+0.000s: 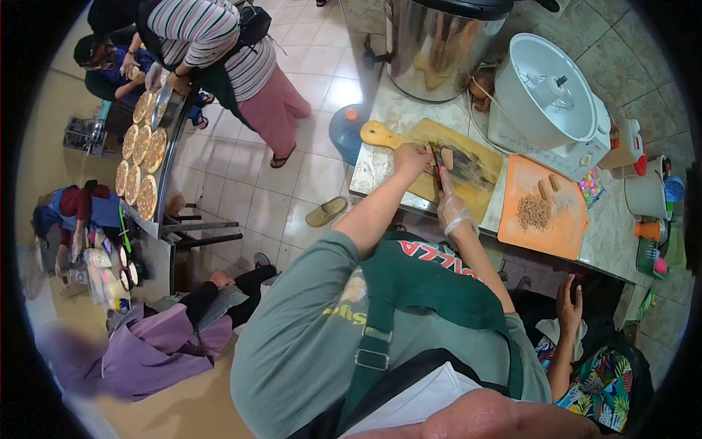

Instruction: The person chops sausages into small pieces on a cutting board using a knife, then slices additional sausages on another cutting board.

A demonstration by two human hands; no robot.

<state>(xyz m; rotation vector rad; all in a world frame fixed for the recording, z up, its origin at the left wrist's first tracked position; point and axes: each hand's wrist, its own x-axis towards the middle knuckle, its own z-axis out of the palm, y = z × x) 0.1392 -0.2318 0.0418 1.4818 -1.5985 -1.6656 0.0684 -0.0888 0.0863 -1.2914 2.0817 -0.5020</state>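
My right hand [455, 211], in a clear plastic glove, grips a knife [440, 167] with a reddish handle. Its dark blade lies over a worn wooden cutting board [479, 197] with a round-ended handle. On the blade's left side, my bare left hand [413, 159] pinches what looks like a sausage piece, mostly covered by the fingers. A pinkish-brown sausage piece [447, 159] rests just right of the blade. Beside the board, an orange cutting mat [512, 186] carries a pile of small diced bits [534, 212] and several short brown sausage pieces [548, 186].
Behind the board stands a large steel container [431, 58] with a tap. A white mixer bowl [548, 88] sits right of it. A blue water jug [345, 135] is on the floor. Round flatbreads [146, 161] cover a left table, with people around it. Another person's hand [569, 304] is at lower right.
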